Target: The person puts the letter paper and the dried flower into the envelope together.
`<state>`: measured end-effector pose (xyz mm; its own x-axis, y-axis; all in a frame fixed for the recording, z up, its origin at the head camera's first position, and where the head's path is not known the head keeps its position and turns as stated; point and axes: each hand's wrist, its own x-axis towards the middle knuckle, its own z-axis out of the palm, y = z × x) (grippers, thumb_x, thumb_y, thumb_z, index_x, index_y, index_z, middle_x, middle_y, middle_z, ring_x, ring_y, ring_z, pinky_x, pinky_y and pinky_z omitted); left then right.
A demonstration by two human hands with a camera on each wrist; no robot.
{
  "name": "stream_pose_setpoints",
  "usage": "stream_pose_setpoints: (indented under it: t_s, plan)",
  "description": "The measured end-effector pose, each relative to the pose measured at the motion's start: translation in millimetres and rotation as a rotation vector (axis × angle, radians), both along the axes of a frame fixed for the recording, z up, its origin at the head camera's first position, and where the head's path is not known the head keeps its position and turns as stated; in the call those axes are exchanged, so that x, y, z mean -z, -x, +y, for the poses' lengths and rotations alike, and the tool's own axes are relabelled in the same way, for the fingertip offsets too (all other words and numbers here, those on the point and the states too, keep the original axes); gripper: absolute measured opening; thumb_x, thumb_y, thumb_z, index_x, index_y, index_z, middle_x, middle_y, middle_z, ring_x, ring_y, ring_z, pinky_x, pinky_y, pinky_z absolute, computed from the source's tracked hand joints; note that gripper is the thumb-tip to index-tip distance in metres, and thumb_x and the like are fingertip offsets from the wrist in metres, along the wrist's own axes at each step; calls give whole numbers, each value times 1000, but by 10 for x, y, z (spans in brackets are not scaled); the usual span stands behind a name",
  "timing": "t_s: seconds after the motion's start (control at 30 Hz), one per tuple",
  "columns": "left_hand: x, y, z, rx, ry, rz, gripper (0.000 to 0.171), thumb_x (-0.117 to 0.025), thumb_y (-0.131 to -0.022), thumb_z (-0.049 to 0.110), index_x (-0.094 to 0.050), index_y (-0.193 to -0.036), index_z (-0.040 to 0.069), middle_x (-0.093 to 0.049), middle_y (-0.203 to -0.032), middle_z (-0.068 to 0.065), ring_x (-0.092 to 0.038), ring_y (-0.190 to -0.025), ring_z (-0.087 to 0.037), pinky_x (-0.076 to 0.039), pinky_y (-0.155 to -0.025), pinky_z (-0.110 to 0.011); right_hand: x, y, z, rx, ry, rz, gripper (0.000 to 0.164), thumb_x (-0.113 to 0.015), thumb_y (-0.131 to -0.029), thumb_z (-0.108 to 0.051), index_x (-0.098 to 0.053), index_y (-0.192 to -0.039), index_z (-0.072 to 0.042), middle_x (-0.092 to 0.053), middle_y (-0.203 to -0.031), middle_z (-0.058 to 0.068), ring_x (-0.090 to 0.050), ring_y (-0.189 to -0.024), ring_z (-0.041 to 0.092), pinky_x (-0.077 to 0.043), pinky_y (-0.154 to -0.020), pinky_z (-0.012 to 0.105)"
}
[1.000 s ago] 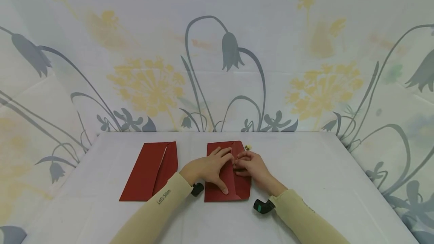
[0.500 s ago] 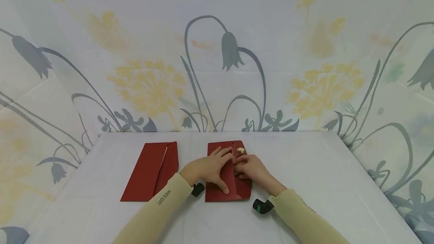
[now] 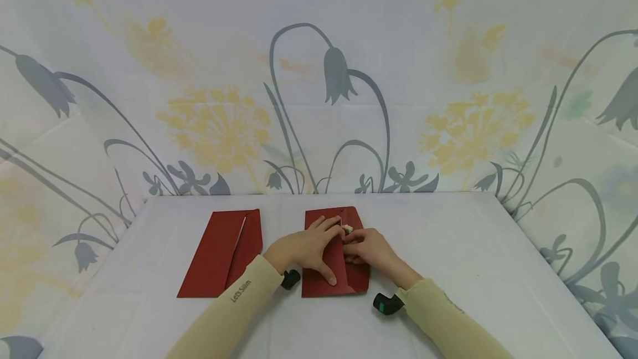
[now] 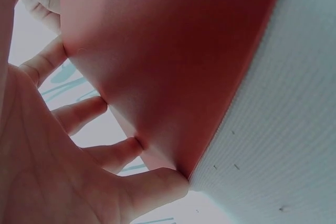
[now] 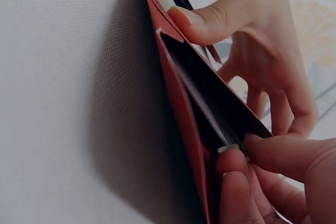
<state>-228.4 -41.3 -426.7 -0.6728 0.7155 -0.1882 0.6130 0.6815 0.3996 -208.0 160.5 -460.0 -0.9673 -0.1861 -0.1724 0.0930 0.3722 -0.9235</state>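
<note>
A red paper envelope (image 3: 319,284) lies on the white table with its flap side turned right. My left hand (image 3: 309,247) rests on it with fingers spread, fingertips and thumb pressing the paper. The left wrist view shows those fingertips touching the red surface (image 4: 173,61). At the envelope's opening (image 5: 210,98), my right hand (image 3: 371,249) pinches a small flower with a cream-white bloom (image 3: 347,229). The flower's stem is mostly hidden by the fingers and paper. In the right wrist view the pocket gapes, and right fingertips (image 5: 233,163) are at its edge.
A second red envelope (image 3: 209,259) lies to the left, its flap side also turned right. The white table (image 3: 438,237) meets a flower-printed cloth (image 3: 309,126) at the back. A black camera mount (image 3: 386,303) sits below the right wrist.
The flower in my right hand has moved left and slightly down, from beyond the envelope's right edge to the pocket opening beside my left fingers. The left hand has stayed in place.
</note>
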Motion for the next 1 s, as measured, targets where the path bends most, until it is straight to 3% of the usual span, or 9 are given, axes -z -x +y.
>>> stream_pose_setpoints:
  t_s: [0.23, 0.4, 0.6, 0.73, 0.87, 1.0]
  plan:
    - [1, -5, 1, -5, -7, -10, 83, -87, -66, 58, -42, -129, 27, -13, -165, -4, -10, -149, -41, -40, -105, -56, 14, 13, 87, 158, 125, -10, 27, -75, -86, -8, -64, -109, 1, -68, -99, 10, -67, -79, 17, -58, -67, 32]
    - [18, -4, 12, -7, -10, -12, 84, -87, -66, 58, -42, -130, 27, -13, -164, -4, -11, -149, -41, -42, -104, -55, -2, 31, 106, 198, 150, -9, 35, -76, -86, -6, -62, -117, 2, -64, -108, 15, -68, -81, 18, -59, -68, 33]
    - [16, 0, 9, -10, 5, -7, 84, -86, -66, 59, -42, -130, 27, -13, -164, -3, -10, -149, -40, -41, -105, -55, -12, 129, 77, 150, 36, -5, 39, -74, -87, -10, -64, -123, 1, -67, -103, 12, -68, -81, 18, -59, -68, 33]
    - [5, -4, 12, -11, 11, -6, 85, -86, -66, 58, -42, -132, 27, -13, -165, -3, -10, -149, -40, -41, -105, -55, -14, 175, 45, 117, -47, 20, 33, -76, -86, -10, -67, -115, 2, -66, -95, 10, -68, -74, 17, -59, -64, 32]
    - [4, -4, 20, -9, 8, -5, 87, -86, -66, 58, -41, -134, 27, -13, -165, -4, -10, -149, -41, -40, -105, -56, -10, 189, 37, 111, -81, 44, 22, -76, -87, -9, -67, -105, 0, -63, -90, 10, -68, -70, 16, -59, -61, 32]
    - [10, 1, 24, -12, 13, 0, 87, -86, -66, 59, -42, -134, 28, -13, -165, -3, -10, -149, -41, -41, -104, -56, -4, 198, 38, 88, -77, 58, 24, -76, -87, -7, -69, -109, -1, -63, -91, 10, -67, -70, 16, -59, -62, 32]
